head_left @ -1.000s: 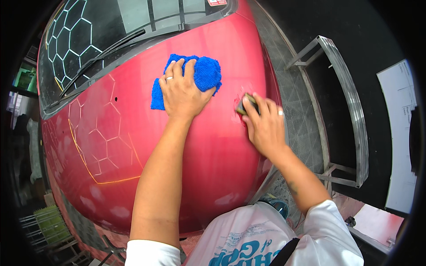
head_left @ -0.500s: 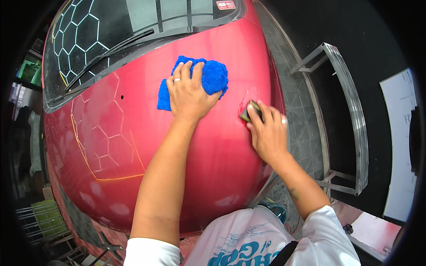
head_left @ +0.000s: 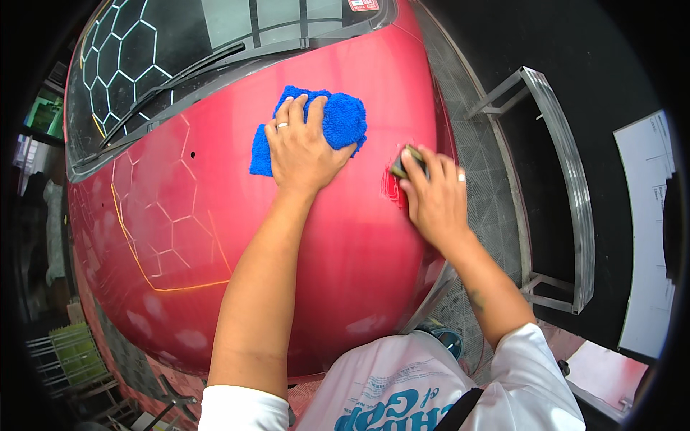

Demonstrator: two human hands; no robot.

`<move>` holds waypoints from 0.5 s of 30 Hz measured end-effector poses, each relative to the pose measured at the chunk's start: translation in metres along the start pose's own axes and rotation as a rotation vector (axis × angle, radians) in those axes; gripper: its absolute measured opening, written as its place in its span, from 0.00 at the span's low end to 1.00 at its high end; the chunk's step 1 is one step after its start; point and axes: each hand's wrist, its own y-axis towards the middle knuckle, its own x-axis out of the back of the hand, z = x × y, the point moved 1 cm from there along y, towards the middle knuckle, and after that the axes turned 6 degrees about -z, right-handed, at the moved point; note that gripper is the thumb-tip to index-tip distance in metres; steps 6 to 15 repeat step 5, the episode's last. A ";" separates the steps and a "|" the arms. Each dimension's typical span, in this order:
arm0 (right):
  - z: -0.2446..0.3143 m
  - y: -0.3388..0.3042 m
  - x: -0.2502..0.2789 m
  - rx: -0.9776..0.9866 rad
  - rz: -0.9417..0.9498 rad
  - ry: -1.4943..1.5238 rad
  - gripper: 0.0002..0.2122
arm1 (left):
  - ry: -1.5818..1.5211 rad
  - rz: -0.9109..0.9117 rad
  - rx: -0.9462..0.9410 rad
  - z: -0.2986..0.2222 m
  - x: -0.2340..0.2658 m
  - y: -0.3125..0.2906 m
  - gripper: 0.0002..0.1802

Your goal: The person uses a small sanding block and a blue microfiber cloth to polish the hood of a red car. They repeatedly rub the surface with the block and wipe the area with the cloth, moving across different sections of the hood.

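My left hand (head_left: pixel 305 152) presses a bunched blue microfiber cloth (head_left: pixel 343 121) onto the red car hood (head_left: pixel 338 251), fingers spread and bent over it, thumb along its right side. Toward the hood's right edge, my right hand (head_left: pixel 438 197) grips a small sponge block (head_left: pixel 410 164), dark with a yellowish-green edge, between thumb and fingers. The block's underside is hidden against the paint. A glossy, wet-looking red smear (head_left: pixel 392 190) lies below and left of it. Around it the hood looks paler and hazy.
The windshield (head_left: pixel 208 32) and a black wiper (head_left: pixel 172 85) border the hood's far side. White hexagon lines and an orange line (head_left: pixel 194 289) show on its left. A metal frame (head_left: pixel 586 215) stands right of the car, near a white board (head_left: pixel 643 237). A green rack (head_left: pixel 75 355) is lower left.
My right hand has slid the sponge block a little farther up the hood, baring more of the wet smear beneath it. The left hand stays on the cloth; the view shifted slightly.
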 end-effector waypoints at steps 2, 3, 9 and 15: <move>-0.009 0.023 -0.003 -0.081 -0.015 0.004 0.26 | 0.000 0.024 0.010 -0.001 0.002 0.003 0.53; -0.013 0.031 -0.001 -0.112 -0.051 0.015 0.26 | 0.000 0.024 0.009 -0.002 0.003 0.002 0.53; -0.024 0.037 0.008 -0.176 -0.095 0.028 0.28 | -0.013 0.042 0.019 0.000 0.001 0.000 0.53; -0.024 0.037 0.008 -0.176 -0.095 0.028 0.28 | -0.013 0.042 0.019 0.000 0.001 0.000 0.53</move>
